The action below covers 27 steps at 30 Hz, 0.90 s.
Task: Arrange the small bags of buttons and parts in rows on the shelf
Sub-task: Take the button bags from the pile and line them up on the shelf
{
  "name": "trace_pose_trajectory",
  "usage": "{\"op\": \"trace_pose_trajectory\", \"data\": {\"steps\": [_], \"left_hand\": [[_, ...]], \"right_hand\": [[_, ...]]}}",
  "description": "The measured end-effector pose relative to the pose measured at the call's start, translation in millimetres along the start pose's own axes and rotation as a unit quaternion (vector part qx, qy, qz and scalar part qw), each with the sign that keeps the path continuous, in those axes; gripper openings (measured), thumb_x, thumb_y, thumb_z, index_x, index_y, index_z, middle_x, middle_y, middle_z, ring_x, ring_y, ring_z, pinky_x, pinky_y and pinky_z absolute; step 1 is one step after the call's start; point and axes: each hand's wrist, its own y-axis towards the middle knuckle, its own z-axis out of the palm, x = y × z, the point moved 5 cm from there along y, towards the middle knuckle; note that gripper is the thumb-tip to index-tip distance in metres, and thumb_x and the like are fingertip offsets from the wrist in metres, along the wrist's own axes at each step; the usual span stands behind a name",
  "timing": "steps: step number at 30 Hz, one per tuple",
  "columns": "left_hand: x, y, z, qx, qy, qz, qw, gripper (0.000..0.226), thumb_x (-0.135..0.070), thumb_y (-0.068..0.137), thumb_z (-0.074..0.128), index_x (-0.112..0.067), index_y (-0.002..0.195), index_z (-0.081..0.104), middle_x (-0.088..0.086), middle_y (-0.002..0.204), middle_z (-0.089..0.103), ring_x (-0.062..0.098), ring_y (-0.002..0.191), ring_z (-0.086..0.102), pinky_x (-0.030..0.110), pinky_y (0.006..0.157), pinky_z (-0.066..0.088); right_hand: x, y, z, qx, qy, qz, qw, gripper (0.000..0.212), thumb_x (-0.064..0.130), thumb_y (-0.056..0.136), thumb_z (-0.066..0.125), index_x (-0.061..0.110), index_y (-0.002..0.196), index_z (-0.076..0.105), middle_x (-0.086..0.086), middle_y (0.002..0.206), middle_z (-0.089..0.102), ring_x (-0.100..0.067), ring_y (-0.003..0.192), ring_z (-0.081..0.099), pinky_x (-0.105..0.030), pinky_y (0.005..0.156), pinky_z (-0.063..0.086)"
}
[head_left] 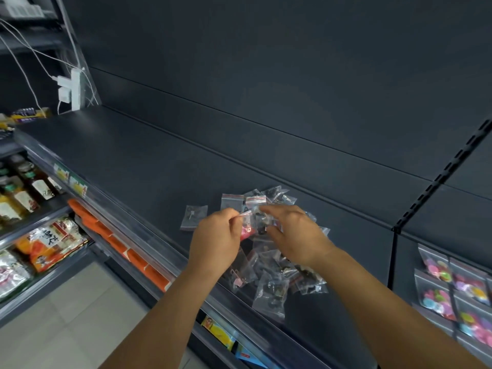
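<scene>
Pinching one bag (246, 222) by its top strip, the left hand (217, 242) lifts it just above the pile (271, 262); thumb and forefinger are closed on the seal, other fingers curled under. Pink parts show through the plastic below the grip.

Right hand (295, 235) hovers over the pile, fingers spread and slightly bent, forefinger reaching toward the same bag's strip. It holds nothing that I can see.

Judgement on the step: separating a single bag from the heap. To do it well, keep the pinch on the sealed strip, not the body, so the contents hang down and the bag lies flat when set. Use the right hand to hold neighbours down so none drag along.

Placement: one bag (193, 217) lies alone to the left of the pile, apart from it; likely the start of a row. Setting the next just beside it, edges parallel to the shelf (133, 161) front, would keep the row straight.

Containers: all bags are clear zip pouches. Pile bags mostly hold dark small parts; exact items too small to tell. On the next shelf section to the right, button bags (452, 296) with bright coloured buttons lie in neat rows.
</scene>
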Motion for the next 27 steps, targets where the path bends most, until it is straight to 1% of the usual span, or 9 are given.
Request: {"op": "trace_pose_trajectory", "data": {"steps": [2, 4, 5, 7, 9, 10, 16, 22, 27], "left_hand": [[6.5, 4.9, -6.1, -0.012, 0.009, -0.02, 1.0, 0.018, -0.02, 0.096, 0.05, -0.014, 0.092, 0.066, -0.004, 0.071, 0.063, 0.008, 0.057, 0.054, 0.018, 0.049, 0.038], [12.3, 7.6, -10.8, -0.02, 0.016, -0.031, 0.999, 0.017, -0.021, 0.096, 0.05, -0.015, 0.093, 0.066, -0.005, 0.072, 0.062, 0.006, 0.058, 0.053, 0.012, 0.049, 0.032], [14.9, 8.4, -12.4, -0.021, 0.017, -0.034, 0.999, 0.017, -0.021, 0.096, 0.05, -0.015, 0.094, 0.066, -0.005, 0.074, 0.063, 0.008, 0.061, 0.055, 0.012, 0.05, 0.033], [19.8, 8.7, -14.6, -0.019, 0.016, -0.04, 0.999, 0.017, -0.022, 0.096, 0.05, -0.015, 0.094, 0.066, -0.004, 0.077, 0.066, 0.01, 0.066, 0.059, 0.016, 0.054, 0.039], [24.1, 8.3, -14.6, -0.018, 0.011, -0.045, 0.999, 0.017, -0.021, 0.096, 0.051, -0.016, 0.093, 0.066, -0.004, 0.078, 0.067, 0.01, 0.067, 0.061, 0.021, 0.058, 0.045], [26.0, 8.3, -13.5, -0.017, 0.007, -0.048, 0.999, 0.017, -0.021, 0.095, 0.051, -0.016, 0.094, 0.066, -0.004, 0.078, 0.067, 0.01, 0.067, 0.061, 0.023, 0.06, 0.048], [29.2, 17.9, -9.5, -0.023, -0.003, -0.046, 0.999, 0.016, -0.024, 0.095, 0.051, -0.017, 0.093, 0.066, -0.003, 0.079, 0.067, 0.011, 0.069, 0.062, 0.027, 0.064, 0.051], [23.8, 27.0, -4.8, -0.026, -0.022, -0.036, 0.999, 0.013, -0.021, 0.095, 0.051, -0.018, 0.095, 0.065, -0.004, 0.081, 0.066, 0.009, 0.07, 0.061, 0.02, 0.06, 0.046], [23.8, 27.8, -0.4, -0.019, -0.032, -0.038, 0.999, 0.012, -0.017, 0.093, 0.055, -0.016, 0.087, 0.065, -0.004, 0.074, 0.065, 0.009, 0.065, 0.06, 0.016, 0.055, 0.044]], "right_hand": [[1.5, 15.2, 8.4, 0.044, -0.041, 0.001, 0.998, 0.063, 0.01, 0.094, 0.045, 0.027, 0.149, 0.02, 0.006, 0.156, 0.023, -0.017, 0.144, 0.017, -0.03, 0.118, 0.015], [2.6, 26.6, 18.6, 0.092, -0.097, -0.005, 0.991, 0.075, 0.004, 0.088, 0.048, 0.029, 0.15, 0.015, 0.007, 0.158, 0.014, -0.019, 0.145, 0.012, -0.04, 0.119, 0.011], [1.9, 30.3, 22.4, 0.109, -0.125, -0.015, 0.986, 0.072, 0.003, 0.085, 0.051, 0.027, 0.148, 0.023, 0.004, 0.156, 0.022, -0.021, 0.143, 0.017, -0.043, 0.118, 0.014], [-1.0, 34.4, 23.1, 0.117, -0.17, -0.03, 0.978, 0.047, 0.008, 0.082, 0.054, 0.025, 0.125, 0.051, 0.001, 0.136, 0.049, -0.023, 0.132, 0.037, -0.041, 0.112, 0.024], [-4.9, 36.4, 15.2, 0.106, -0.213, -0.018, 0.971, 0.02, 0.014, 0.084, 0.05, 0.027, 0.095, 0.06, 0.002, 0.112, 0.062, -0.021, 0.117, 0.047, -0.037, 0.106, 0.03], [-8.1, 37.8, 11.9, 0.103, -0.218, -0.004, 0.971, 0.018, 0.015, 0.085, 0.048, 0.027, 0.089, 0.061, 0.001, 0.107, 0.063, -0.021, 0.113, 0.048, -0.036, 0.104, 0.03], [-9.6, 61.0, 9.4, -0.007, -0.141, 0.023, 0.99, 0.027, 0.013, 0.09, 0.048, 0.022, 0.109, 0.066, -0.006, 0.108, 0.066, -0.025, 0.111, 0.052, -0.031, 0.092, 0.044], [-19.1, 80.2, 22.6, 0.054, -0.142, 0.112, 0.982, 0.029, 0.035, 0.092, 0.05, 0.021, 0.114, 0.062, -0.009, 0.115, 0.06, -0.027, 0.118, 0.046, -0.037, 0.096, 0.04], [-19.5, 87.8, 23.5, 0.084, -0.147, 0.13, 0.977, 0.033, 0.036, 0.091, 0.053, 0.02, 0.119, 0.058, -0.009, 0.127, 0.054, -0.029, 0.123, 0.041, -0.038, 0.1, 0.038]]}}
